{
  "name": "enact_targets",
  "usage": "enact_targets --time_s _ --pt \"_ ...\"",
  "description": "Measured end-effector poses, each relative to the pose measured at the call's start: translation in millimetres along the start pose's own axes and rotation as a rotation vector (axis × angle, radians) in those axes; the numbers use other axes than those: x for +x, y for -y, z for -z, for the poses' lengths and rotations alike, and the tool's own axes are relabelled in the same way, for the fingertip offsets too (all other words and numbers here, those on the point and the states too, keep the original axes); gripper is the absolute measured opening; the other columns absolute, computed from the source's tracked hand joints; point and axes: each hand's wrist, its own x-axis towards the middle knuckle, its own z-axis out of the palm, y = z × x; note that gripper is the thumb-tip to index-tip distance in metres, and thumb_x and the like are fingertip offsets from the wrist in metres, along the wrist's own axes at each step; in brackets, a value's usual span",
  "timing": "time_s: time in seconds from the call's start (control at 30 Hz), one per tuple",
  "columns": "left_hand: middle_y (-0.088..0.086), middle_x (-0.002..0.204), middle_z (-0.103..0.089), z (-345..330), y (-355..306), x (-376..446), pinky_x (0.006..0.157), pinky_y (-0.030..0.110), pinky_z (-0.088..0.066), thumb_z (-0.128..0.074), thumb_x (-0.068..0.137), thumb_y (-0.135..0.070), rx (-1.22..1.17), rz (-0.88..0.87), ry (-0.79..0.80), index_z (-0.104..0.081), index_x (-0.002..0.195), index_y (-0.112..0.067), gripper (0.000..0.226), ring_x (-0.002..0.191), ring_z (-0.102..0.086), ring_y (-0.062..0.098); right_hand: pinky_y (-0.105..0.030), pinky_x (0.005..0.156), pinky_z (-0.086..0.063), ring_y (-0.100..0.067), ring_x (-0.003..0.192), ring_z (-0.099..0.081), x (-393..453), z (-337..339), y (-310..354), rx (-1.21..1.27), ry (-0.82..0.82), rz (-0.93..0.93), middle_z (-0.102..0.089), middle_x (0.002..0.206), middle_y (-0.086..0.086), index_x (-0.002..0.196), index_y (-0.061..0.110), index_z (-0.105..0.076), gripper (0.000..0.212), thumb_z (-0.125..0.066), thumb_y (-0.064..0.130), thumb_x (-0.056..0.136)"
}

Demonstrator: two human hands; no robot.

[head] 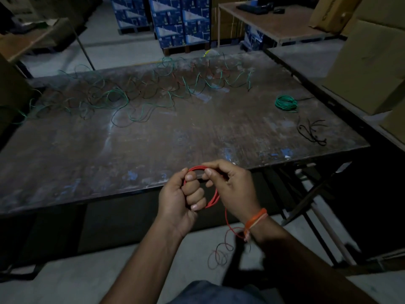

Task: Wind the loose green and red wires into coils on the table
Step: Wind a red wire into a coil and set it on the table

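Small coil of thin red insulated wire point(211, 197): several round loops, held in the air just off the near edge of the large worn brown table top point(153, 137). Left hand point(182, 196): fingers curled tight through the coil, gripping its left side, thumb pressed on top. Right hand point(230, 189): thumb and forefinger pinch the top arc of the coil; the other fingers fold round its right side. An orange thread band point(255, 219) circles the right wrist. Loose red tail point(226, 218): hangs from the coil below the table's near edge and ends in slack curls over the grey floor; the lower part is dim and hard to follow.

Finished coil of green wire point(286, 103): flat ring, lying toward the table's right side. Tangle of loose green and red wires point(122, 99): sprawled along the table's far edge, strands crossing, some trailing over the left end; the red strands are barely legible in the gloom. Short black cord pieces point(312, 131): knotted scraps near the table's right edge.

Stacked blue printed cartons point(179, 20): beyond the table's far edge. Plain brown cardboard boxes point(363, 69): right of the table, cut off by the picture's edge.
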Motion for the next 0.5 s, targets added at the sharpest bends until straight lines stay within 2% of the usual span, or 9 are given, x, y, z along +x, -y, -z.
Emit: enact_targets --time_s 0.1,0.2,0.4,0.5 --pt "-0.011 0.041 -0.020 1.1 -0.8 -2.4 0.040 0.023 -0.009 -0.034 0.101 -0.034 -0.020 0.043 0.032 -0.044 0.065 -0.021 0.039 0.037 -0.008 0.008 -0.031 0.059 -0.053 -0.013 0.061 -0.063 -2.5 -3.2 1.4 -0.019 -0.025 0.033 -0.069 0.076 0.000 0.103 0.012 -0.072 0.015 -0.059 0.007 0.099" --pt "-0.011 0.043 -0.016 1.8 -3.7 -4.6 0.042 0.024 -0.009 -0.035 0.099 -0.035 -0.038 0.093 0.097 -0.043 0.067 -0.021 0.036 0.041 -0.005 0.009 -0.028 0.056 -0.050 -0.014 0.058 -0.060 -5.2 -2.2 2.2 0.003 -0.032 0.050 -0.067 0.073 -0.001 0.101 0.014 -0.072 0.016 -0.059 0.005 0.099" --pt "-0.010 0.051 -0.015 4.9 -3.9 -8.8 0.047 0.025 -0.017 -0.035 0.096 -0.030 -0.132 0.180 0.261 -0.052 0.075 -0.015 0.031 0.042 -0.012 0.009 -0.025 0.058 -0.048 -0.013 0.059 -0.058 -7.3 1.2 -0.6 0.087 -0.057 0.036 -0.066 0.073 -0.005 0.100 0.012 -0.071 0.014 -0.059 0.005 0.100" --pt "-0.009 0.053 -0.015 4.3 -4.3 -10.3 0.048 0.025 -0.021 -0.036 0.096 -0.028 -0.138 0.195 0.281 -0.056 0.078 -0.012 0.031 0.044 -0.013 0.009 -0.024 0.061 -0.049 -0.011 0.061 -0.058 -8.0 -0.1 -0.3 0.150 -0.059 0.016 -0.066 0.074 0.000 0.101 0.017 -0.070 0.016 -0.058 0.006 0.100"
